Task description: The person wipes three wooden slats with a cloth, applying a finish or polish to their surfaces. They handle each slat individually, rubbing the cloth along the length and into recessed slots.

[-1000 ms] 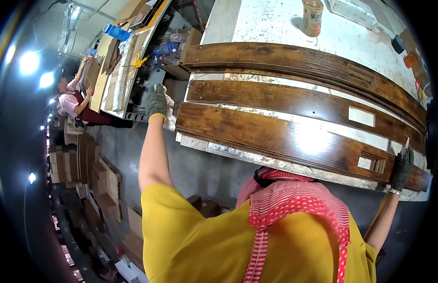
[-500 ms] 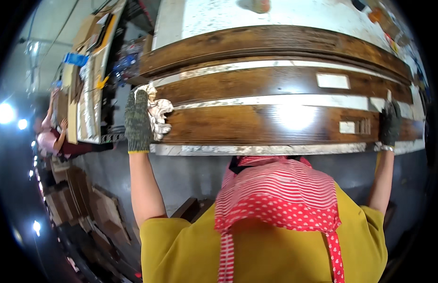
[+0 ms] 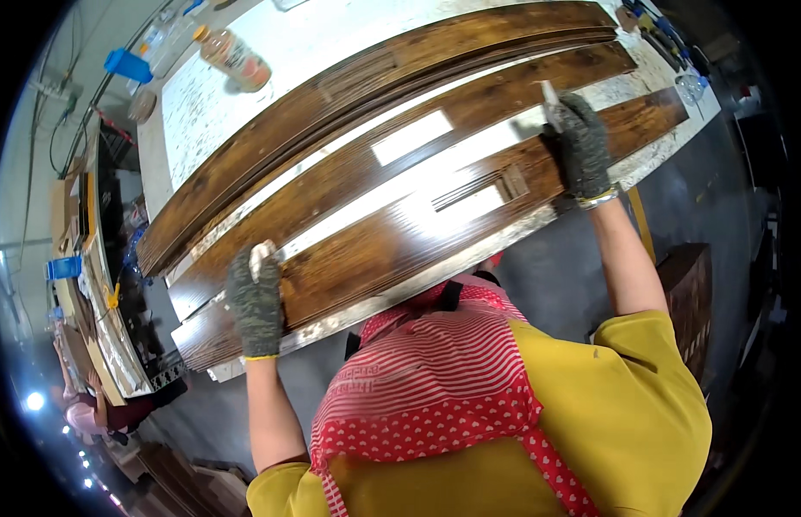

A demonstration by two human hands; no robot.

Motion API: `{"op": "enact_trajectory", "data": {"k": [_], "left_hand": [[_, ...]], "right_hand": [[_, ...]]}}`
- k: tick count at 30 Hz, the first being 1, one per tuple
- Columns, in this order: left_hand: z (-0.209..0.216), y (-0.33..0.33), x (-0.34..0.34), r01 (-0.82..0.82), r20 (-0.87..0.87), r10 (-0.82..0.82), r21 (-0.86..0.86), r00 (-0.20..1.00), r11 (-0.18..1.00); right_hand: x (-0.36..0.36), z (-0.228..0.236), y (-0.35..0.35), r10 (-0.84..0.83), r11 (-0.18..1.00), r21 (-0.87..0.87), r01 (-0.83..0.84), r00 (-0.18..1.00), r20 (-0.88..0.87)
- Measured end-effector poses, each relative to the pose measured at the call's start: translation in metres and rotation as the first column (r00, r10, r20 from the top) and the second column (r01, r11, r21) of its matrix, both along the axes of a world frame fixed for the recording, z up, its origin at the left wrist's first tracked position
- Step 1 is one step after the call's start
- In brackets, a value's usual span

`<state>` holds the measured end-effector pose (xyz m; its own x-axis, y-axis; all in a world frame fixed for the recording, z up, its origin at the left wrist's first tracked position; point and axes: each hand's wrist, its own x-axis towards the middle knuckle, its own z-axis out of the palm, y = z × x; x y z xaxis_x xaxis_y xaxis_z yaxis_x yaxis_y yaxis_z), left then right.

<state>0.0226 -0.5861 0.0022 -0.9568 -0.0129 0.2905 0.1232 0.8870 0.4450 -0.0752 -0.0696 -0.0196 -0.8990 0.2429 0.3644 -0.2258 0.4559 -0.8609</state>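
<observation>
Both my hands wear dark grey-green knit gloves. My left hand (image 3: 255, 302) is closed near the left end of the nearest brown wooden board (image 3: 357, 263); a bit of white rag (image 3: 262, 250) pokes out at its fingertips, the remainder hidden under the glove. Farther right, my right hand (image 3: 583, 146) closes over the same board, past its slotted cut-out (image 3: 482, 189). A thin pale tip (image 3: 549, 93) sticks up from those fingers; its kind cannot be made out. Beyond lies a second brown board (image 3: 305, 198) with a rectangular opening.
Farther back runs a long grooved brown board (image 3: 374, 73). An orange-capped bottle (image 3: 234, 59) stands on the white, speckled table (image 3: 189, 121). At the left is a shelf with cartons (image 3: 99, 284), where another person (image 3: 86, 409) works. A dark stack (image 3: 686, 293) stands low right.
The view has turned, so the boards now slant up to the right and the bottle shows fully. My left hand sits inward of the near board's left end, with less rag showing.
</observation>
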Motion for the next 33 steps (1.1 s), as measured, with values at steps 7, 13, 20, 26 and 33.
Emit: {"op": "enact_trajectory", "data": {"k": [7, 13, 20, 26, 33], "left_hand": [[-0.001, 0.223, -0.068, 0.307, -0.012, -0.307, -0.016, 0.952, 0.952], [-0.005, 0.294, -0.104, 0.612, -0.072, -0.664, -0.324, 0.744, 0.722], [0.010, 0.330, -0.125, 0.464, 0.506, -0.333, -0.156, 0.795, 0.872], [0.046, 0.422, -0.166, 0.496, 0.381, -0.429, -0.096, 0.819, 0.863], [0.230, 0.414, -0.058, 0.881, -0.134, -0.896, -0.171, 0.423, 0.441]], "right_hand": [[0.006, 0.017, -0.009, 0.270, 0.789, -0.600, -0.128, 0.951, 0.152], [0.002, 0.025, 0.060, 0.342, 0.560, -0.821, -0.113, 0.934, 0.104], [-0.011, 0.028, 0.164, 0.298, 0.577, -0.808, -0.118, 0.952, 0.074], [-0.014, 0.000, 0.168, -0.050, 0.998, 0.028, 0.054, 0.994, -0.101], [-0.012, -0.011, 0.170, 0.096, 0.639, -0.762, -0.104, 0.994, -0.056]]}}
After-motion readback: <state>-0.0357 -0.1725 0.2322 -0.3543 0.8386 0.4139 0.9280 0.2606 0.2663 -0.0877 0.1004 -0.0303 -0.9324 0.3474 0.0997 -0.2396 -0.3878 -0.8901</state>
